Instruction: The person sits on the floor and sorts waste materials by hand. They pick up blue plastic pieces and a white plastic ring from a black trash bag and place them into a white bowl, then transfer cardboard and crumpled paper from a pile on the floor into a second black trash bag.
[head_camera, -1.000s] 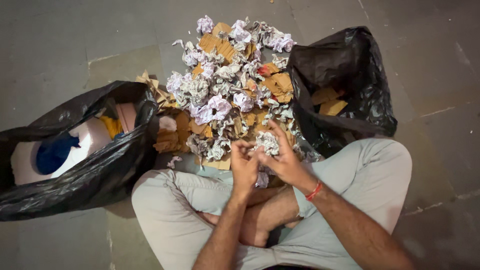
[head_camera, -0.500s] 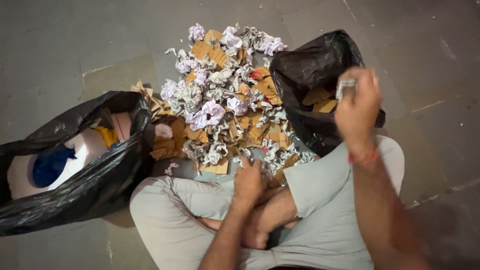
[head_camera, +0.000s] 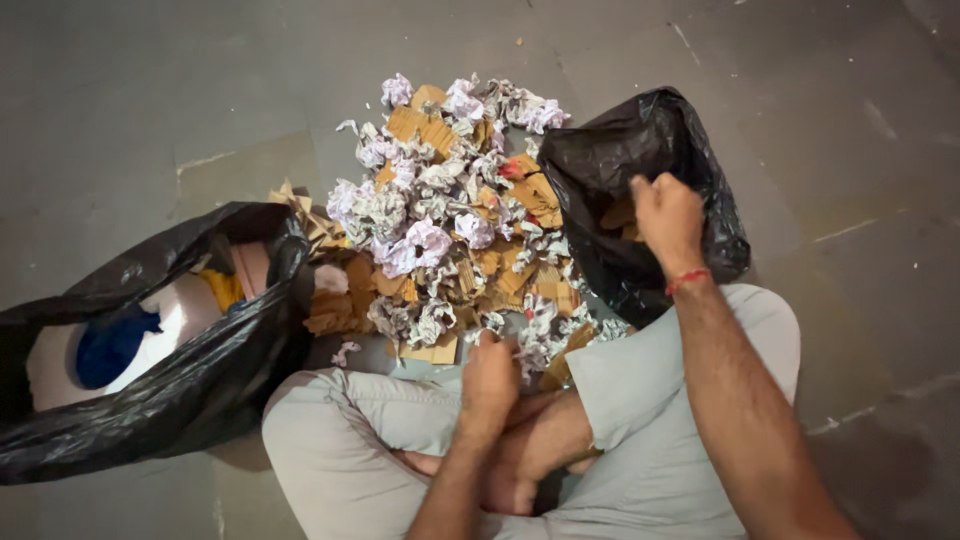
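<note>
I sit cross-legged on the floor with a pile of crumpled paper balls and torn cardboard pieces (head_camera: 450, 215) in front of my knees. My left hand (head_camera: 488, 375) is at the pile's near edge, its fingers curled down onto a crumpled paper (head_camera: 510, 345) there. My right hand (head_camera: 665, 220) is a loose fist at the mouth of the black plastic bag (head_camera: 610, 150) on my right; what its fingers enclose is hidden. Brown cardboard scraps (head_camera: 618, 215) lie inside that bag, just left of the hand. A red thread circles my right wrist.
A second, larger black bag (head_camera: 190, 370) lies open on my left, holding white, blue, yellow and pink things. Grey stone floor (head_camera: 200, 90) surrounds the pile. My knees in light grey shorts flank the pile's near edge.
My right hand, which carried a crumpled paper up over the right bag, has dropped down to the bag's mouth. My left hand has stayed at the pile's near edge.
</note>
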